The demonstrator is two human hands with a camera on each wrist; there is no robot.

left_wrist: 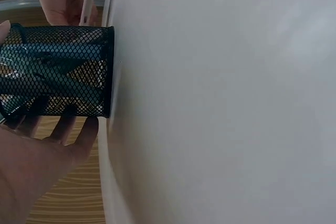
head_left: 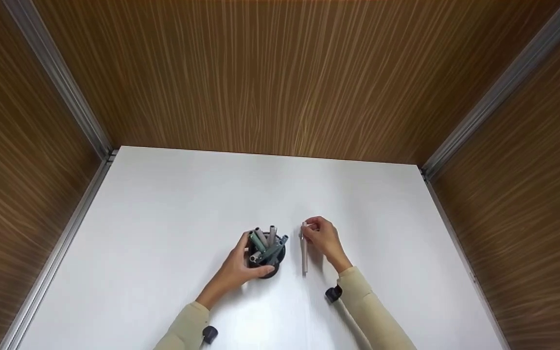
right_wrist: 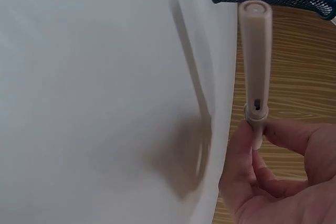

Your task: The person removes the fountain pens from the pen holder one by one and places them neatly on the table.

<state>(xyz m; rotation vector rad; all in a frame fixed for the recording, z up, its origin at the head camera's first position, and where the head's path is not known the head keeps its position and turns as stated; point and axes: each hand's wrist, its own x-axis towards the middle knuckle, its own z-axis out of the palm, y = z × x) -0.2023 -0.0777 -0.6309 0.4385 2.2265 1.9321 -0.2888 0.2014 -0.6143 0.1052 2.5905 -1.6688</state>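
Note:
A black mesh pen holder (head_left: pixel 269 272) is gripped by my left hand (head_left: pixel 234 267), its thumb on the near side and its fingers round the far side. Several pens (head_left: pixel 257 241) in green, grey and pale tones poke out of its top. In the left wrist view, the mesh cup (left_wrist: pixel 63 72) has the left fingers (left_wrist: pixel 86 135) along its side. To the right of the holder, my right hand (head_left: pixel 324 239) pinches a pale pink pen (head_left: pixel 305 255) near one end. In the right wrist view, this pen (right_wrist: pixel 256 56) is held off the table, its shadow falling beside it.
A white tabletop (head_left: pixel 187 194) lies under both hands. Wood-grain panels (head_left: pixel 270 78) enclose it at the back and sides, with metal rails (head_left: pixel 61 78) at the corners. Small black devices (head_left: pixel 333 293) sit at both wrists.

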